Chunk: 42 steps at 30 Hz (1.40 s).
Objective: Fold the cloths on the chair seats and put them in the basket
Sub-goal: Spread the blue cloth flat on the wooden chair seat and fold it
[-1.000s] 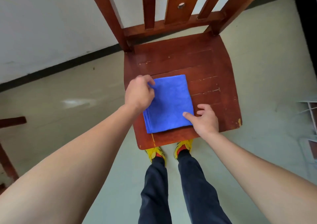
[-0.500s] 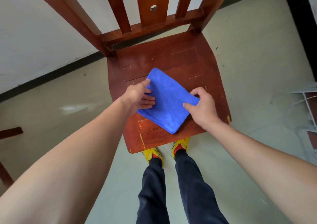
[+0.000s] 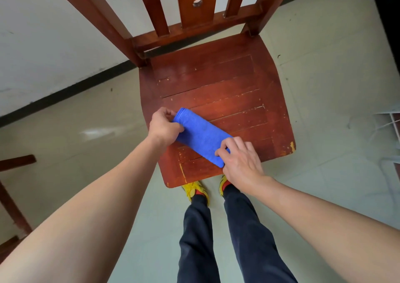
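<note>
A blue cloth point(image 3: 200, 134) lies folded into a narrow strip, set diagonally on the front left part of a red-brown wooden chair seat point(image 3: 227, 92). My left hand point(image 3: 164, 126) pinches the strip's upper left end. My right hand point(image 3: 240, 160) grips its lower right end with the fingers curled over the fold. Both hands rest on the seat. No basket shows clearly in this view.
The chair's slatted back point(image 3: 194, 12) rises at the far side, near a white wall with a dark skirting. Part of another wooden chair point(image 3: 13, 174) stands at the left edge. A white wire frame point(image 3: 389, 126) sits at the right edge. My legs and yellow shoes stand under the seat's front.
The cloth went from a flat square to turned diagonally, then folded in half again into a narrow strip. Both hands moved to its two ends.
</note>
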Tool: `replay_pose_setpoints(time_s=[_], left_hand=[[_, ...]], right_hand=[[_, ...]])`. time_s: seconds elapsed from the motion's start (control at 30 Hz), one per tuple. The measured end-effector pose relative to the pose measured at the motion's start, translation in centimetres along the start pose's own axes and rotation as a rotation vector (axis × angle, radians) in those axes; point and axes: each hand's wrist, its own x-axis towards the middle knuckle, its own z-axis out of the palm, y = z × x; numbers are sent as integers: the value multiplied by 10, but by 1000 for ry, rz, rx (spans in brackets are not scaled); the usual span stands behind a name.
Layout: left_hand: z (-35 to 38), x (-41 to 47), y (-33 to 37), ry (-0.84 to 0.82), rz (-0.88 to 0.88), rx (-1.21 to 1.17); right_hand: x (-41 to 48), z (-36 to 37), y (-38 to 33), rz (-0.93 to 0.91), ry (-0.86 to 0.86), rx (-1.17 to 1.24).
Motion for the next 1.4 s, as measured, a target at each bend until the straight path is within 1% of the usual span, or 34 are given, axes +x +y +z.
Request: replay_pose_setpoints(time_s=[0.07, 0.1, 0.2, 0.23, 0.27, 0.3, 0.37, 0.47, 0.53, 0.6, 0.67, 0.73, 0.8, 0.87, 0.9, 0.93, 1.0, 1.07, 1.17, 1.23, 1.37, 1.4], left_hand=[[3, -3, -3, 61, 159, 243], [3, -5, -4, 91, 259, 406], [-4, -11, -5, 176, 660, 955], [-6, -13, -3, 157, 771, 1089], [-5, -14, 0, 98, 831, 1176], [-3, -14, 2, 25, 842, 1219], [1, -13, 4, -87, 758, 1207], [-1, -9, -1, -136, 660, 1061], [-6, -6, -2, -167, 604, 984], [-7, -4, 4, -203, 563, 1045], [-6, -5, 11, -149, 594, 1176], [-3, -3, 16, -80, 652, 1268], [-1, -1, 16, -144, 693, 1380], [3, -2, 15, -219, 735, 1474], [4, -4, 13, -215, 749, 1493], [5, -6, 11, -195, 756, 1503], [2, -14, 10, -189, 725, 1481], [-6, -25, 12, -216, 655, 1397], [-21, -48, 27, -250, 617, 1252], [-26, -68, 38, -271, 661, 1201], [-24, -130, 68, -272, 893, 1248], [-22, -150, 77, -281, 973, 1272]], right_hand=[[5, -1, -1, 60, -50, 65], [8, -2, -1, 76, -70, 94], [12, -8, -1, 88, -91, 152], [11, -10, -1, 81, -81, 155], [9, -10, -1, 81, -85, 163], [8, -10, -2, 102, -109, 194], [6, -7, -3, 206, -186, 324], [10, -1, 3, 366, -256, 512], [12, 0, 6, 378, -267, 561], [12, 1, 8, 395, -288, 543], [10, 3, 7, 451, -255, 450], [9, 1, 10, 519, -153, 391], [12, 0, 14, 543, -109, 385], [15, 0, 16, 518, -163, 396], [17, 1, 15, 504, -201, 408], [18, 1, 15, 506, -238, 425], [20, -3, 17, 572, -268, 507], [14, -12, 19, 631, -228, 651], [-6, -36, 18, 636, -128, 809], [-27, -56, 16, 621, -66, 783], [-83, -102, 2, 580, 63, 520], [-101, -115, -2, 587, 100, 469]])
